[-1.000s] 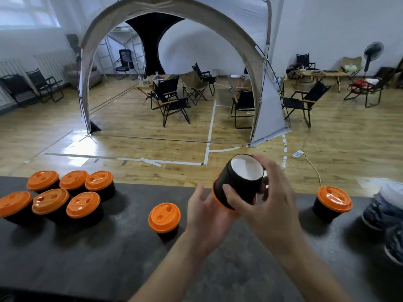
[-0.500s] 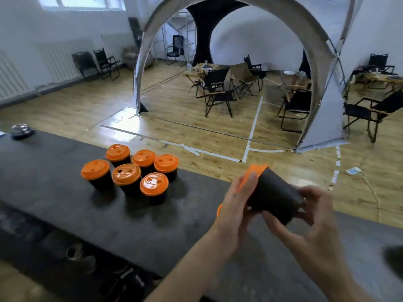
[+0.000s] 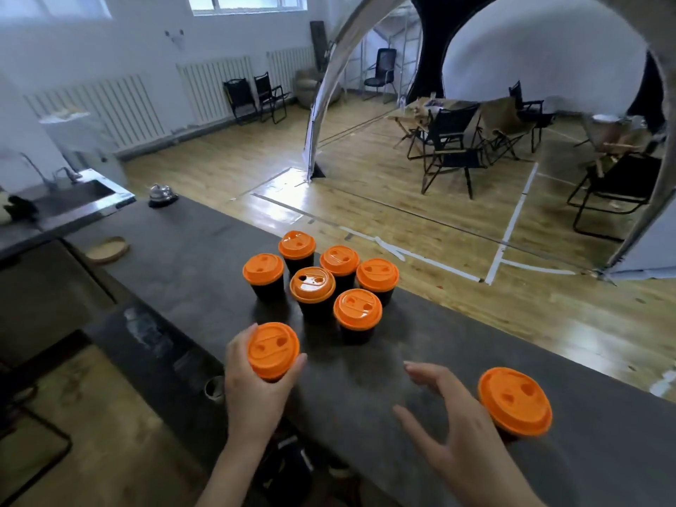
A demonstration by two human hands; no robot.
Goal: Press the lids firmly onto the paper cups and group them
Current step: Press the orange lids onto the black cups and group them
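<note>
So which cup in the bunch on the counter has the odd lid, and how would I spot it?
Start at the long dark counter and find the cluster of six orange-lidded cups. The cup in its middle is it: its lid looks duller and browner than the bright orange ones around it, with a dark open hole near the rim.

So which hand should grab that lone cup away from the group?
Probably the right hand: it is open and next to the lone cup, while the left hand is busy gripping a lidded cup by the group of six.
</note>
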